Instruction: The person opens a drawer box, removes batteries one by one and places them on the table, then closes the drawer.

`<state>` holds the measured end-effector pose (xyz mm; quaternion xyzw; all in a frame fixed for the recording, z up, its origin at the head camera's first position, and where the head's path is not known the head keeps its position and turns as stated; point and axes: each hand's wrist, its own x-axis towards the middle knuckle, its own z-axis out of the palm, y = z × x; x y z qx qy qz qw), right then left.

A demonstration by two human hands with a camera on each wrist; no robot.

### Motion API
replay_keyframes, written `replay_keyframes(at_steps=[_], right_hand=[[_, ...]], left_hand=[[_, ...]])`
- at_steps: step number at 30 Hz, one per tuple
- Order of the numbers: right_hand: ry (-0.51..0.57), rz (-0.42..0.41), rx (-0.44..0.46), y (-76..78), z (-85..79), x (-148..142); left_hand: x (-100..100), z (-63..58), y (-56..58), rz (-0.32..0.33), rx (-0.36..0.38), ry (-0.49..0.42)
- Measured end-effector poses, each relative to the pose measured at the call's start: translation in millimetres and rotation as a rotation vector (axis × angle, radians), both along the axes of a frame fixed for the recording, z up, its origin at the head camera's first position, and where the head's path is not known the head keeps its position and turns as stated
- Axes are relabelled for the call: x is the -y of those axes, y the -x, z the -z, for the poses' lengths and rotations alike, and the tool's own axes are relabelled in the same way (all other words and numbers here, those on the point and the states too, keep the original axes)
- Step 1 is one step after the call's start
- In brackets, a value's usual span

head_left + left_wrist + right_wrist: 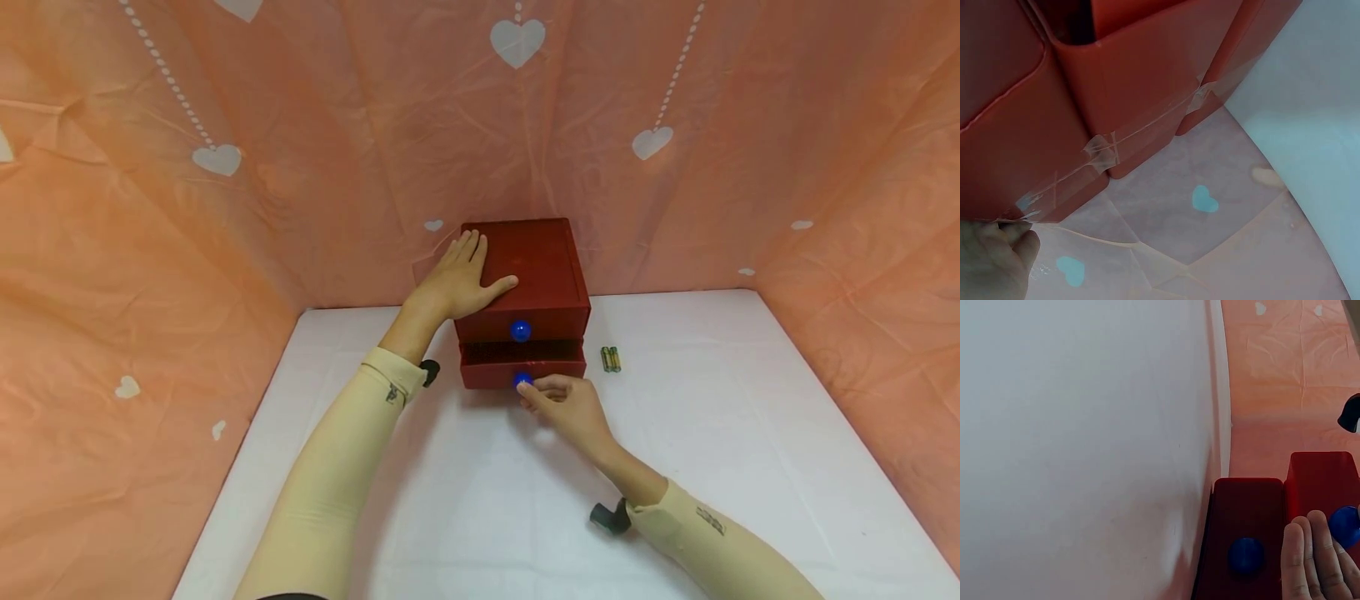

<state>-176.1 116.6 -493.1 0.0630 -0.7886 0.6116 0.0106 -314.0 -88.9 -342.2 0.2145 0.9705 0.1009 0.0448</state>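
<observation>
A red drawer box stands on the table against the back cloth. My left hand rests on its top near the left edge, fingers straight and thumb spread. Between the top drawer and the bottom drawer, the middle drawer is partly pulled out, a dark gap showing above its front. With thumb and fingers, my right hand pinches that drawer's blue knob. Another blue knob is on the top drawer, and a third blue knob is on the bottom one. Clear tape runs along the box's side.
Two small green-and-gold batteries lie side by side on the white table, right of the box. Orange cloth with pale hearts hangs behind and on both sides. Each wrist wears a small black camera.
</observation>
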Motion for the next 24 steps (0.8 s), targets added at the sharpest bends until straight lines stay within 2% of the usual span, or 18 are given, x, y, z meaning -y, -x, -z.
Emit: replay_keyframes(at_steps=[24], right_hand=[[0.005,0.006,0.016,-21.6,2.9,-1.2]], left_hand=[[0.4,0.5,0.6,0.004,0.001,0.0]])
